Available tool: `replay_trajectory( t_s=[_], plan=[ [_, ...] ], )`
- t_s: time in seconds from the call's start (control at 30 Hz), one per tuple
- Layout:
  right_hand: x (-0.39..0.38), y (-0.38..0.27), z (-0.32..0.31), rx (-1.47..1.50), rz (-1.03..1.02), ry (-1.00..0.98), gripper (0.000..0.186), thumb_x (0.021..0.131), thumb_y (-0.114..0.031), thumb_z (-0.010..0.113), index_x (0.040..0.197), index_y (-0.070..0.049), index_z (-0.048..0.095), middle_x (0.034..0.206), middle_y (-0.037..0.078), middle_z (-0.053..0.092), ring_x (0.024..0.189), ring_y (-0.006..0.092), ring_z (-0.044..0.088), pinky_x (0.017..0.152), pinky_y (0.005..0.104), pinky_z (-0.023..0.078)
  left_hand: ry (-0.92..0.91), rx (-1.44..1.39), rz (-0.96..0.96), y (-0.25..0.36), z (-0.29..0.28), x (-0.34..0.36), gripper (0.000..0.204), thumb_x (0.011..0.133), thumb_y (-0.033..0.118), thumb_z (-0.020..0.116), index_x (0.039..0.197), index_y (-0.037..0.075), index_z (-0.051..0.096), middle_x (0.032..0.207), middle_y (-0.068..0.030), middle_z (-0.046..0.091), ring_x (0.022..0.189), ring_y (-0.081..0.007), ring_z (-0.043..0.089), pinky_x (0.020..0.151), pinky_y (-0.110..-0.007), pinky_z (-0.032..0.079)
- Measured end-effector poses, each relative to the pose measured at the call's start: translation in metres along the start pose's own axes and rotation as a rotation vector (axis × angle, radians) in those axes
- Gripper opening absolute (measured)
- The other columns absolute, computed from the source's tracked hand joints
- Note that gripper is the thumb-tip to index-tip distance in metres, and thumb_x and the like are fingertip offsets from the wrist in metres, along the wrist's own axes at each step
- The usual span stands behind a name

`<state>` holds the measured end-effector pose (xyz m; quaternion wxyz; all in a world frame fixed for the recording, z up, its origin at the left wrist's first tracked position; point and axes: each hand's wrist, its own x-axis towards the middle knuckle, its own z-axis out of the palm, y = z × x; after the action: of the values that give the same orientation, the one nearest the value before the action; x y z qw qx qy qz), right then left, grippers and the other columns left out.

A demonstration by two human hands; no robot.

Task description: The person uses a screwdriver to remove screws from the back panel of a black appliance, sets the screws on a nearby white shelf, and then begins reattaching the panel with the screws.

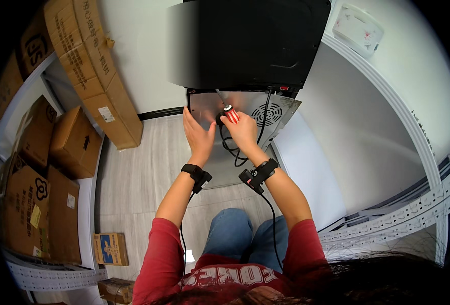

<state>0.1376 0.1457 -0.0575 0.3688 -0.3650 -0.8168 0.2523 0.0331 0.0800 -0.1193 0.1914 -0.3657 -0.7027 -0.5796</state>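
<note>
My right hand [243, 133] is closed around the red-and-white striped handle of a screwdriver [231, 115]. Its thin shaft points up and slightly left, toward the lower edge of a black appliance [258, 46]; the tip is hard to make out. My left hand [199, 138] lies with fingers stretched along the left edge of the appliance's silver metal panel [199, 101], thumb spread toward the screwdriver. Between the hands, a black cord [226, 145] hangs in loops in front of the panel. Round vent slots [267, 115] are to the right of my right hand.
A tall cardboard carton [100, 86] leans by the wall on the left. Several cardboard boxes [75, 142] fill a shelf there, and a small box [110, 249] sits on the floor. At right is a white metal rack [392, 223]; a white plastic container [357, 30] is at upper right.
</note>
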Motion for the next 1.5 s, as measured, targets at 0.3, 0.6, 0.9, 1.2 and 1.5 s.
replay_trajectory(
  t_s=[0.3,0.6,0.9,1.2,1.5],
  plan=[
    [-0.016,0.007,-0.013,0.168,-0.046,-0.019,0.039,0.075,-0.036,0.069,0.069,0.0,0.058,0.062,0.017,0.059,0.056,0.0333,0.058,0.053,0.0394,0.044,0.205,0.128,0.246,0.009,-0.001,-0.024,0.08,0.075,0.008,0.067,0.138,-0.002,0.019,0.14,-0.0269,0.024,0.131,-0.0438,0.023,0.107,-0.047,0.024],
    [-0.018,0.025,-0.118,0.336,0.034,-0.102,0.037,0.075,-0.032,0.071,0.076,0.002,0.057,0.067,0.017,0.06,0.057,0.0288,0.057,0.054,0.0358,0.044,0.058,-0.213,0.519,0.109,0.034,-0.017,0.041,0.074,-0.001,0.061,0.114,0.001,0.05,0.127,-0.0201,0.043,0.114,-0.0359,0.044,0.094,-0.042,0.038],
    [0.01,0.016,-0.329,0.303,0.104,0.227,0.026,0.082,-0.02,0.062,0.088,0.002,0.049,0.081,0.017,0.056,0.068,0.0281,0.055,0.062,0.0344,0.044,-0.366,-0.537,0.423,0.317,0.104,0.012,0.013,0.076,0.002,0.06,0.088,0.004,0.06,0.118,-0.0156,0.05,0.109,-0.0338,0.046,0.092,-0.043,0.035],
    [0.014,-0.018,-0.533,0.056,0.503,0.616,0.028,0.081,-0.026,0.066,0.085,-0.002,0.052,0.061,0.013,0.052,0.053,0.0232,0.048,0.052,0.0331,0.04,-0.821,-0.761,0.504,0.555,0.14,0.052,0.019,0.071,0.001,0.065,0.089,0.005,0.059,0.098,-0.0097,0.059,0.09,-0.03,0.054,0.077,-0.038,0.041],
    [-0.032,0.0,-0.599,-0.082,0.827,0.773,0.03,0.078,-0.025,0.065,0.088,0.0,0.053,0.069,0.014,0.058,0.062,0.026,0.055,0.06,0.036,0.044,-1.139,-0.722,0.311,0.626,0.166,0.006,0.028,0.065,0.001,0.067,0.092,0.006,0.06,0.094,-0.0116,0.057,0.089,-0.033,0.055,0.075,-0.041,0.043]
  ],
)
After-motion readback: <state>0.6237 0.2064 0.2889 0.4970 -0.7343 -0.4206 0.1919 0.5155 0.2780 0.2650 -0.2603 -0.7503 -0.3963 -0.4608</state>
